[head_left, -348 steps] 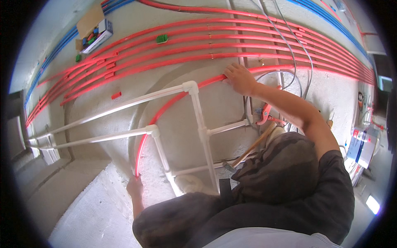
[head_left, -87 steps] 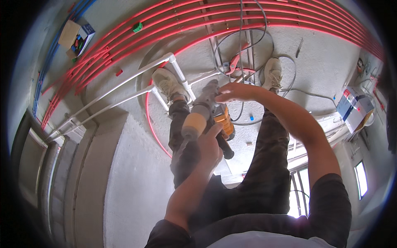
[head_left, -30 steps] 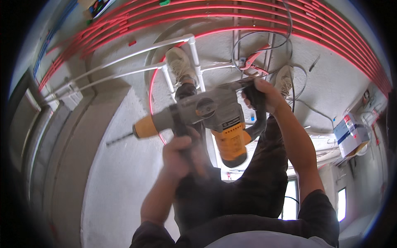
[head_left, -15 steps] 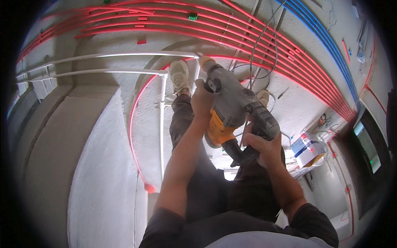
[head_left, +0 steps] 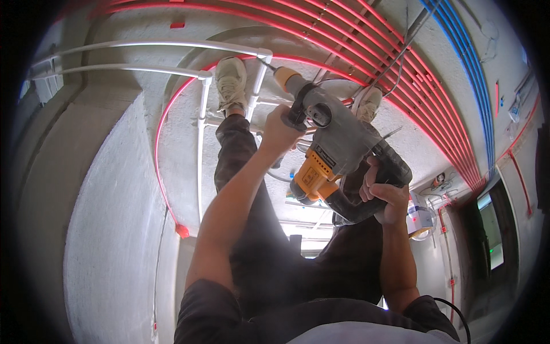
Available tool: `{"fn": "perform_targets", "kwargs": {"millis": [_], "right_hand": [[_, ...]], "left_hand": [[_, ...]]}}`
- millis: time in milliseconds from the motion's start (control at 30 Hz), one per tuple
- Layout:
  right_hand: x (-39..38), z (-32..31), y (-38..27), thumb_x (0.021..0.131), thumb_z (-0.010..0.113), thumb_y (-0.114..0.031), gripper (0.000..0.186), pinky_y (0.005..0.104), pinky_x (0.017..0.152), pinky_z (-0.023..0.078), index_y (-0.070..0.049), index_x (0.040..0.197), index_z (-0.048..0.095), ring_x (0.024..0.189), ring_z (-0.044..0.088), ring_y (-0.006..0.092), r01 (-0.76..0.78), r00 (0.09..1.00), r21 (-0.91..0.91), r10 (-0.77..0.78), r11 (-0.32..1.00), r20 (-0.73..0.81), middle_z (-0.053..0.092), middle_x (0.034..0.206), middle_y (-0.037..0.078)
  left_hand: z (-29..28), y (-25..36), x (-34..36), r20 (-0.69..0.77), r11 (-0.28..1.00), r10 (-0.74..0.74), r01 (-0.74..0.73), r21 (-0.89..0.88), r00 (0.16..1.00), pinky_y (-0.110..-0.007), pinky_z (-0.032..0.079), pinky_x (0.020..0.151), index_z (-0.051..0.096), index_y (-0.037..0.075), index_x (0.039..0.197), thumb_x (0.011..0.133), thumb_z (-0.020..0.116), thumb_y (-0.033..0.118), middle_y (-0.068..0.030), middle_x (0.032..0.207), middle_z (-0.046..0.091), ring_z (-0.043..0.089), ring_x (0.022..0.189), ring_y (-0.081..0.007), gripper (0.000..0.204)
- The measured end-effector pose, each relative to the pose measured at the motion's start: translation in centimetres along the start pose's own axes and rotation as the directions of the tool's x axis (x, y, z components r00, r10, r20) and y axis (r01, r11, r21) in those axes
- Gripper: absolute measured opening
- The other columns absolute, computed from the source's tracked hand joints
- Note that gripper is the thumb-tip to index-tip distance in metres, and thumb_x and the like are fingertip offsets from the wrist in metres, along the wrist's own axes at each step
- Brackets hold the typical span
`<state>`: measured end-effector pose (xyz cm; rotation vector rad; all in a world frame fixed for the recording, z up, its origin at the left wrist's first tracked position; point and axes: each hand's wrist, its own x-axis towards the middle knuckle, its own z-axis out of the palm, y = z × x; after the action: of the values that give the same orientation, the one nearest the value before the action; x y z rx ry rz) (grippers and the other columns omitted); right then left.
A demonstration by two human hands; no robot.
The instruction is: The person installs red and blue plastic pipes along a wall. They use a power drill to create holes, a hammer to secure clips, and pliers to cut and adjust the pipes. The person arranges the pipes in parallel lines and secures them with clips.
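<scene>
A grey and orange rotary hammer is held across the front of my body, its chuck pointing up and to the left. My left hand is closed around the side handle near the front. At the rear, my right hand grips the black main handle, its fingers partly inside the loop. A thin bit juts from the orange-tipped chuck and ends close to the corner of a white pipe; I cannot tell whether they touch.
Red conduits run along the floor beyond my feet, with blue conduits at the right. White pipes stand left of my left shoe. One red line curves down the left. A box sits at the right.
The rotary hammer's rear has swung right and down along with my right hand, showing more of its orange side. The bit has come into sight. The whole view has shifted.
</scene>
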<state>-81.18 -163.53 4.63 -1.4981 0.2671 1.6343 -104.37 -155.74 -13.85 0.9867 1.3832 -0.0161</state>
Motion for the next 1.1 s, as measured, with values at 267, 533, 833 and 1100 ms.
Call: {"fn": "perform_targets", "kwargs": {"millis": [267, 533, 833, 1100], "right_hand": [[-2.2, 1.2, 3.8, 0.092, 0.065, -0.005, 0.036, 0.0344, 0.072, 0.050, -0.003, 0.127, 0.056, 0.078, 0.056, 0.0163, -0.016, 0.970, 0.328, 0.094, 0.944, -0.222, 0.058, 0.090, 0.005], [-0.7, 4.4, 7.5, 0.099, 0.065, -0.008, 0.023, 0.0369, 0.080, 0.050, -0.007, 0.121, 0.057, 0.082, 0.057, 0.0155, 0.073, 0.927, 0.672, 0.198, 0.737, -0.319, 0.059, 0.092, 0.002], [2.5, 8.0, 8.4, 0.094, 0.067, -0.001, 0.023, 0.0391, 0.075, 0.054, -0.007, 0.114, 0.058, 0.080, 0.062, 0.0184, 0.192, 0.887, 0.818, 0.262, 0.542, -0.381, 0.061, 0.089, 0.006], [5.3, 9.2, 9.1, 0.094, 0.066, 0.000, 0.020, 0.0379, 0.074, 0.055, -0.008, 0.112, 0.058, 0.077, 0.061, 0.0177, 0.241, 0.873, 0.844, 0.274, 0.479, -0.405, 0.060, 0.087, 0.005]], "left_hand": [[2.0, 2.8, 0.7, 0.040, 0.729, -0.038, 0.000, 0.684, 0.998, -0.059, 0.054, 0.075, 0.052, 0.005, 0.110, 0.088, 0.065, 0.014, -0.0243, 0.085, 0.072, 0.071, 0.085, -0.0482, 0.027], [-0.8, 5.5, 5.5, 0.319, 0.414, 0.067, -0.318, 0.853, 0.945, -0.055, 0.057, 0.068, 0.052, 0.005, 0.109, 0.088, 0.065, 0.011, -0.0216, 0.082, 0.073, 0.074, 0.079, -0.0432, 0.025], [-2.3, 6.9, 9.7, 0.441, 0.269, 0.030, -0.432, 0.861, 0.897, -0.056, 0.058, 0.070, 0.055, 0.004, 0.111, 0.089, 0.065, 0.011, -0.0237, 0.084, 0.073, 0.074, 0.082, -0.0443, 0.025], [-2.5, 6.1, 13.2, 0.481, 0.162, -0.011, -0.473, 0.866, 0.877, -0.054, 0.058, 0.075, 0.057, 0.005, 0.117, 0.089, 0.065, 0.011, -0.0236, 0.091, 0.073, 0.074, 0.090, -0.0419, 0.030]]}}
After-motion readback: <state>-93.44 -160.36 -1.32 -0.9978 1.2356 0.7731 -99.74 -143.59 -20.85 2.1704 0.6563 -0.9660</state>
